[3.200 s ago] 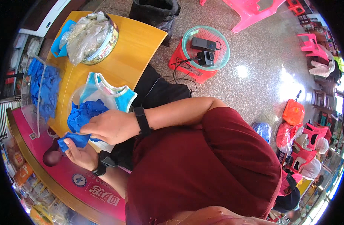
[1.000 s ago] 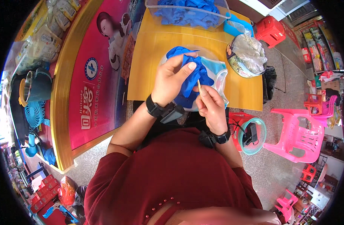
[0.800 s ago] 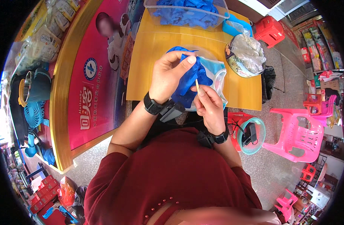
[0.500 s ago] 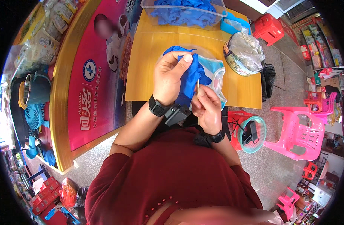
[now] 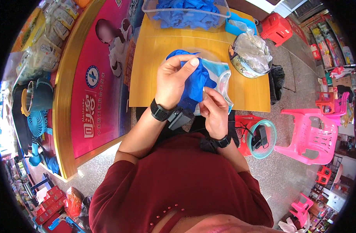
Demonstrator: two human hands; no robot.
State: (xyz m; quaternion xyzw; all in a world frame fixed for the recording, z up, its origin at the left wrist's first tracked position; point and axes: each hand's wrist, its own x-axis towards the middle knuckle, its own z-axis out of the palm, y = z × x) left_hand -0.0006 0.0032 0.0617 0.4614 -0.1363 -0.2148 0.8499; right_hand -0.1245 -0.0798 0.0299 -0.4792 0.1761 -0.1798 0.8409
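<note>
the left hand [image 5: 172,79] and right hand [image 5: 215,108] both pinched a blue glove [image 5: 196,83] over the near edge of the yellow table [image 5: 154,58] — left thumb on top, right fingers closed on its lower edge. a clear bag [image 5: 224,83] lay just under the glove; a tub of gloves [image 5: 185,13] sat at the table's far edge

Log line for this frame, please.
left hand: grips blue glove | right hand: pinches clear bag | wooden table below
</note>
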